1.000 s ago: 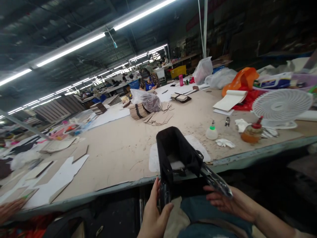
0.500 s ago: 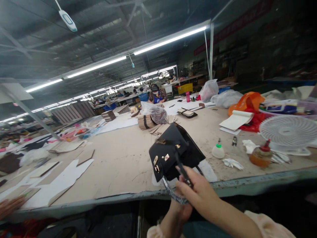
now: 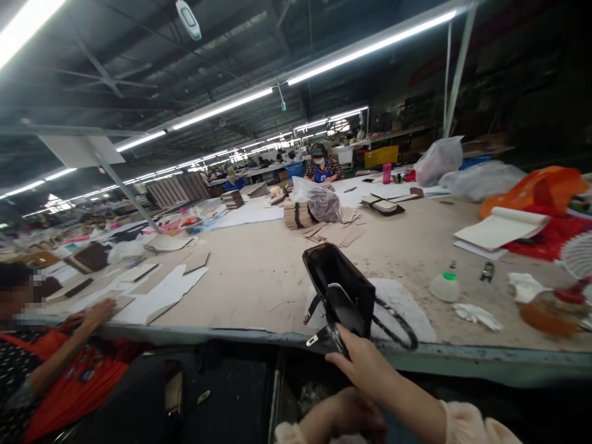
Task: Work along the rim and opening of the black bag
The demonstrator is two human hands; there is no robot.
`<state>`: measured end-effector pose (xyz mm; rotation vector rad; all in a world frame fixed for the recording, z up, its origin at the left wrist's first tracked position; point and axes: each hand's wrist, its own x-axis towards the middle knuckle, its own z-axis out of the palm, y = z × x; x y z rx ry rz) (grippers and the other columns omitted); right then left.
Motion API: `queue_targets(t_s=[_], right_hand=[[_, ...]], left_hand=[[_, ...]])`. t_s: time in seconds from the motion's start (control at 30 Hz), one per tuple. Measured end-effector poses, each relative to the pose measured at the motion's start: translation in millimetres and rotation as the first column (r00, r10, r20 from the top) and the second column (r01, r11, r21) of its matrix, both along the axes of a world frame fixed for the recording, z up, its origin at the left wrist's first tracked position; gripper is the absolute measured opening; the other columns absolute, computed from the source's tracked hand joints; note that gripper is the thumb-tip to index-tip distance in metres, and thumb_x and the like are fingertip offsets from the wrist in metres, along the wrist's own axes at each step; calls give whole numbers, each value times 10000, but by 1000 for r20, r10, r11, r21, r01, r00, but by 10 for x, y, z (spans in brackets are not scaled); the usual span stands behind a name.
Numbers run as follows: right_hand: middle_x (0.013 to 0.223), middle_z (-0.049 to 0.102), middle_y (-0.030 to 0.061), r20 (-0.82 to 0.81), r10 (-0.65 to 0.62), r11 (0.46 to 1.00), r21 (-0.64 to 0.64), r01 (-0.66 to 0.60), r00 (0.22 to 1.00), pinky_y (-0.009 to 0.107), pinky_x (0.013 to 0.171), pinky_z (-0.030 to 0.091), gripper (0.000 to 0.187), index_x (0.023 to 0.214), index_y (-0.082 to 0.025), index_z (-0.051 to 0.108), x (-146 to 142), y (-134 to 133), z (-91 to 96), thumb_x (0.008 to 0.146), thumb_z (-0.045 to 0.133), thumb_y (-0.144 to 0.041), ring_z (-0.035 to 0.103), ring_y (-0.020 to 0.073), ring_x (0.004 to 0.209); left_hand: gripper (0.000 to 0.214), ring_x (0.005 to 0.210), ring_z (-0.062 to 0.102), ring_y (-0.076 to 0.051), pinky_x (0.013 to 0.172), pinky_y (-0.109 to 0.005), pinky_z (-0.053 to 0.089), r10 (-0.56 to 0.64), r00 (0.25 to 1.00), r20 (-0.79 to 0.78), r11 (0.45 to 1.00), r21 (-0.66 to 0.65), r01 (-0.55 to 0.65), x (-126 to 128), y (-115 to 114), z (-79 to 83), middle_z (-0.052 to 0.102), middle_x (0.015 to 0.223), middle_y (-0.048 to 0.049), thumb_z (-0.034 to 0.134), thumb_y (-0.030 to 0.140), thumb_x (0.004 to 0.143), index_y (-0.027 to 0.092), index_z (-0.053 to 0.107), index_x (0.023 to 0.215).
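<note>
A small black handbag (image 3: 345,287) stands tilted on a white sheet (image 3: 407,302) near the front edge of the work table (image 3: 250,277), its mouth open upward. Its flap with metal fittings and its strap hang over the edge. My right hand (image 3: 365,364), in a peach sleeve, grips the bag's flap at the table edge. Below the table edge is my left hand (image 3: 345,416), away from the bag, and its fingers are hidden.
At the left a co-worker in a red top rests a hand (image 3: 95,311) on white card pieces (image 3: 157,299). To the right lie a white glue bottle (image 3: 444,285), an orange bottle (image 3: 550,311), rags and a notepad (image 3: 502,228). Card stacks (image 3: 298,214) sit mid-table.
The bag has turned from clasp side facing me to mouth up and come down on the table edge. My left hand dropped below it. The view swung left and the co-worker appeared.
</note>
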<state>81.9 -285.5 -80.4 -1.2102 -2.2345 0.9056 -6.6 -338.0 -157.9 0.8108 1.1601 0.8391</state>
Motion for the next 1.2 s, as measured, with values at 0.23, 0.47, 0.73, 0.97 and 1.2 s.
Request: queue_targets(t_s=[0.23, 0.47, 0.73, 0.97, 1.2], right_hand=[[1005, 578, 106, 85, 96, 920, 372, -120, 992, 344, 841, 430, 342, 1188, -141, 535, 236, -8, 250, 940, 417, -345, 530, 234, 952], [1261, 407, 189, 55, -402, 655, 715, 245, 914, 478, 987, 324, 603, 1391, -76, 303, 696, 514, 249, 885, 481, -352, 375, 330, 1156], [991, 600, 97, 131, -363, 850, 452, 270, 923, 349, 718, 485, 509, 1346, -135, 391, 1373, 720, 80, 918, 354, -408, 576, 238, 853], [864, 642, 84, 108, -211, 974, 112, 199, 972, 360, 719, 472, 684, 1402, -109, 297, 1138, 557, 75, 865, 379, -525, 611, 231, 722], [619, 542, -37, 52, 64, 986, -157, -55, 997, 277, 577, 426, 724, 1451, -128, 108, 987, 13, 303, 871, 409, -439, 562, 192, 596]], left_hand=[[365, 792, 575, -175, 732, -262, 456, 455, 852, -260, 822, 491, -290, -628, -9, 549, 612, 827, -71, 550, 470, 804, 122, 603, 901], [799, 1186, 404, -267, 1037, -384, 343, 521, 698, -491, 687, 726, -2, -253, 116, 791, 409, 1297, -119, 693, 226, 666, 180, 317, 1370], [562, 1138, 423, -213, 1009, -371, 380, 498, 655, -568, 595, 773, 218, -648, 416, 639, 429, 1202, -130, 400, 60, 792, 149, 360, 1345], [447, 972, 487, -175, 897, -309, 434, 532, 611, -586, 627, 758, 181, -991, 558, 785, 484, 1028, -89, 402, 19, 726, 144, 528, 1137], [426, 880, 537, -145, 798, -269, 473, 535, 635, -558, 632, 763, 138, -1246, 671, 833, 502, 1005, -63, 489, 58, 693, 158, 537, 1104]])
